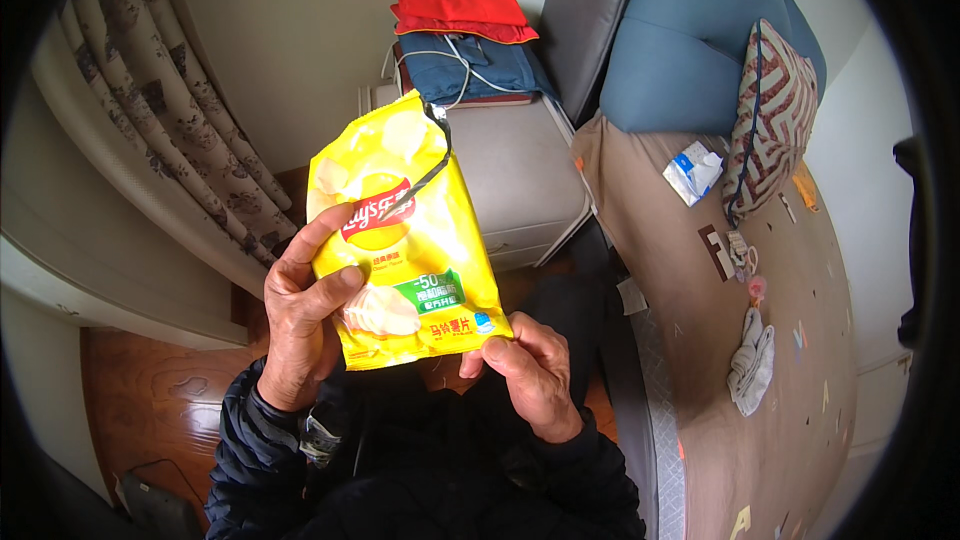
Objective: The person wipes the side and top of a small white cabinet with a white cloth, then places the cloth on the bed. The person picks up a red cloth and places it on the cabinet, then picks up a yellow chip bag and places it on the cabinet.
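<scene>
A yellow bag of potato chips (400, 165) is held up in front of me, its printed face toward me and its top leaning slightly left. My left hand (305, 310) is closed on the bag's lower left side, with the thumb lying on the front and the fingers around the edge. At the lower right corner, my right hand (530, 365) pinches the bag between thumb and fingers. A dark, narrow line runs from the upper right edge down across the front; whether it is a tear or a loose strip, I cannot tell.
Behind the bag stands a light grey cabinet (515, 165) with folded blue cloth (470, 70), a white cord and a red folded cloth (465, 12) on it. To the right is a bed (690, 340) with a patterned pillow (775, 120), a white-and-blue packet (693, 173) and white cloth (752, 365). Flowered curtains (165, 90) hang left.
</scene>
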Available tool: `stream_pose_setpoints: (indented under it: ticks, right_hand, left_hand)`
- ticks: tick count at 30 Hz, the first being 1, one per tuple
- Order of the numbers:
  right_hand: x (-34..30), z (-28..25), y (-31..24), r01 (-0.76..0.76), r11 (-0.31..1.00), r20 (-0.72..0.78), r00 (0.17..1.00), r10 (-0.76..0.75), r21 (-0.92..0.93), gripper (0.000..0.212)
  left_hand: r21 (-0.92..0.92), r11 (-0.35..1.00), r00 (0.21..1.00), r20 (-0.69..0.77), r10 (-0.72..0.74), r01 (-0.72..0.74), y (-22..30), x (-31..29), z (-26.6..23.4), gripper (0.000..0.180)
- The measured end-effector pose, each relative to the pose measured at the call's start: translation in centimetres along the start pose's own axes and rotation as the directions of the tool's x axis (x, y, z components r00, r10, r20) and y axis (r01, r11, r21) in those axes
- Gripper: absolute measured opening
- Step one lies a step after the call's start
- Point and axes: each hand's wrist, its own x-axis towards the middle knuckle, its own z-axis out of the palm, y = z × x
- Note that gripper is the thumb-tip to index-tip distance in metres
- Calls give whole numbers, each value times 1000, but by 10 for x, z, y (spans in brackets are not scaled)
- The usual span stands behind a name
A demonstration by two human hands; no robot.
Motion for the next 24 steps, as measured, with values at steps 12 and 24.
stream_pose_setpoints:
  ticks: [12, 24]
  right_hand:
    - [-1, -1, -3, -72, 997, 33, 997, 71, 32, 28]
    - [-2, -2, -4, -74, 997, 57, 996, 74, 2, 27]
  left_hand:
    - [-72, 997, 1000, 10, -11, 12, 1, 1, -1, 56]
    - [-42, 999, 1000, 17, 14, -13, 3, -1, -1, 58]
